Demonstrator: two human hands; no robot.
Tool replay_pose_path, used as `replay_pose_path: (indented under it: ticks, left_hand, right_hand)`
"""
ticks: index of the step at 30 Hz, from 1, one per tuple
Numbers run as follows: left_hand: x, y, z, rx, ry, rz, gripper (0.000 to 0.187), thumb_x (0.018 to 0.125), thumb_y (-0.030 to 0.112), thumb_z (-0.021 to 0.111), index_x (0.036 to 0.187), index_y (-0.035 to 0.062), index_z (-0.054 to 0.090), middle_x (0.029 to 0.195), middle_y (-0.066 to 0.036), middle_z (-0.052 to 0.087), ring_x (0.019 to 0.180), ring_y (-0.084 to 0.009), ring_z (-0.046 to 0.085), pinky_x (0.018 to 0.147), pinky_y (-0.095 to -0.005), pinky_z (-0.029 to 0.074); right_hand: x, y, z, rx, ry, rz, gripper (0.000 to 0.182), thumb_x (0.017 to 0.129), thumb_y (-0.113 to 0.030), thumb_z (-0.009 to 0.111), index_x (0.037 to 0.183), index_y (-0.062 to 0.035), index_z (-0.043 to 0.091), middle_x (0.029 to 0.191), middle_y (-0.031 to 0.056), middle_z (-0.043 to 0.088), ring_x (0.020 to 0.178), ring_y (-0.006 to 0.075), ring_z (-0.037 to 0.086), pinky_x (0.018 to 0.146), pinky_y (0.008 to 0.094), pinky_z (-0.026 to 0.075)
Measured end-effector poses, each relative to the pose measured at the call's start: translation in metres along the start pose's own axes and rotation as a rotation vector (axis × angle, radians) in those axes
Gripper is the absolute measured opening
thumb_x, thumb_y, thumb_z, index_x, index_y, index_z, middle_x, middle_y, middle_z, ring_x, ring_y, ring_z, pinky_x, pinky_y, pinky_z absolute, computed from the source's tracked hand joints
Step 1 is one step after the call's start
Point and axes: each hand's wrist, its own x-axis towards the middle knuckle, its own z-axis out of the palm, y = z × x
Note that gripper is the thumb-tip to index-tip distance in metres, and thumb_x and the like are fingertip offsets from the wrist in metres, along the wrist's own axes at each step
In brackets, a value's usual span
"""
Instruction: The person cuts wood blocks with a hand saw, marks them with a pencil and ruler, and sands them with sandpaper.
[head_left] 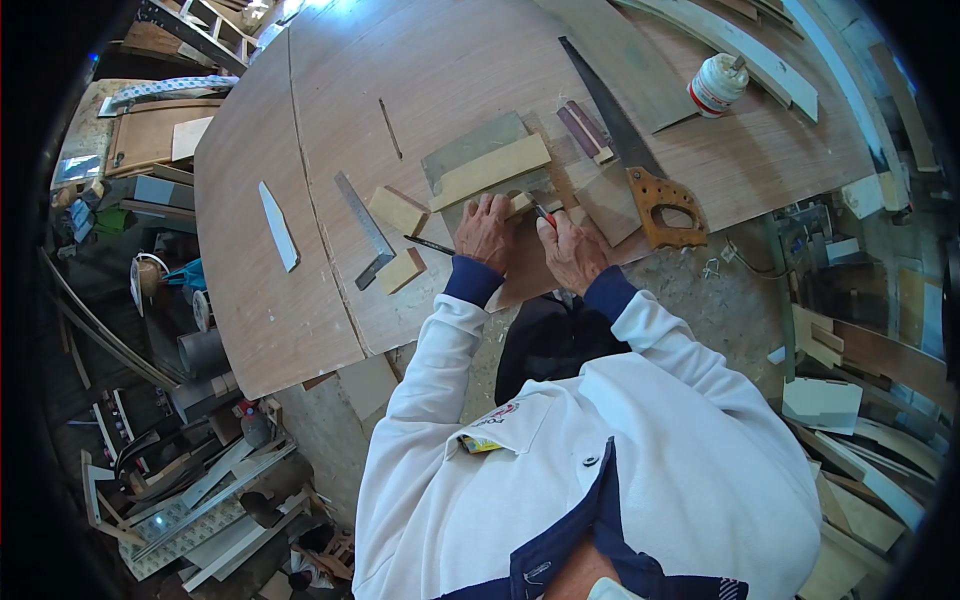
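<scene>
My left hand (485, 234) is closed at the near edge of the wooden table, its fingertips pressing a small pale wood block (519, 205). In my right hand (576, 252) is a slim red tool (546, 214), pinched with its tip near the block; its exact kind is too small to make out. Just beyond both hands lies a yellowish wood strip (492, 172) on a grey-green board (470, 150). A thin dark pointed tool (428, 243) rests beside my left hand. Left of it are a try square (366, 232) and two wood blocks (398, 211).
A handsaw (665, 208) lies to the right, its wooden handle near the table edge. Reddish-brown sticks (583, 130) and a white glue bottle (718, 84) are farther back. A white pointed piece (279, 227) lies left. Scrap wood (215, 500) crowds the floor.
</scene>
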Motion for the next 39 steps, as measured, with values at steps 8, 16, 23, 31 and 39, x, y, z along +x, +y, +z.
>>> replay_pose_path:
  ticks: [8, 16, 23, 31, 39]
  left_hand:
    - [0.001, 0.000, 0.001, -0.006, 0.031, 0.028, 0.019, 0.084, 0.020, 0.062, 0.092, 0.0057, 0.053, 0.094, -0.014, 0.055, 0.087, -0.0354, 0.052, 0.077, -0.0426, 0.043]
    - [0.002, -0.001, 0.000, -0.019, 0.015, 0.013, 0.019, 0.084, 0.020, 0.062, 0.094, 0.0061, 0.054, 0.094, -0.014, 0.055, 0.087, -0.0355, 0.052, 0.076, -0.0427, 0.043]
    - [0.002, -0.002, -0.001, -0.018, 0.004, 0.018, 0.019, 0.080, 0.016, 0.062, 0.094, 0.0057, 0.054, 0.094, -0.013, 0.054, 0.089, -0.0347, 0.051, 0.077, -0.0417, 0.043]
    - [0.003, -0.002, -0.002, -0.018, -0.026, -0.004, 0.020, 0.082, 0.020, 0.062, 0.093, 0.0057, 0.053, 0.092, -0.013, 0.053, 0.089, -0.0339, 0.051, 0.077, -0.0412, 0.043]
    - [0.005, -0.007, 0.002, 0.033, -0.066, 0.050, 0.021, 0.083, 0.024, 0.060, 0.093, 0.0061, 0.055, 0.093, -0.012, 0.053, 0.088, -0.0318, 0.051, 0.079, -0.0391, 0.043]
  right_hand:
    - [0.000, -0.012, -0.003, -0.109, -0.035, 0.057, 0.039, 0.097, -0.037, 0.040, 0.098, 0.0000, 0.049, 0.079, 0.0307, 0.062, 0.078, 0.0489, 0.061, 0.070, 0.0544, 0.048]
    - [0.001, -0.017, -0.005, -0.077, -0.066, 0.109, 0.039, 0.097, -0.037, 0.039, 0.100, 0.0008, 0.049, 0.082, 0.0322, 0.062, 0.079, 0.0497, 0.060, 0.073, 0.0547, 0.048]
    - [0.002, -0.018, -0.002, -0.107, -0.052, 0.100, 0.039, 0.097, -0.037, 0.039, 0.100, 0.0008, 0.049, 0.081, 0.0322, 0.062, 0.080, 0.0494, 0.060, 0.073, 0.0549, 0.047]
    - [0.002, -0.015, -0.001, -0.104, -0.051, 0.116, 0.040, 0.097, -0.038, 0.039, 0.100, 0.0006, 0.050, 0.081, 0.0314, 0.062, 0.080, 0.0493, 0.061, 0.073, 0.0550, 0.047]
    - [0.003, -0.033, -0.010, -0.146, -0.088, 0.174, 0.040, 0.096, -0.037, 0.040, 0.100, 0.0018, 0.050, 0.081, 0.0314, 0.063, 0.081, 0.0480, 0.062, 0.074, 0.0540, 0.049]
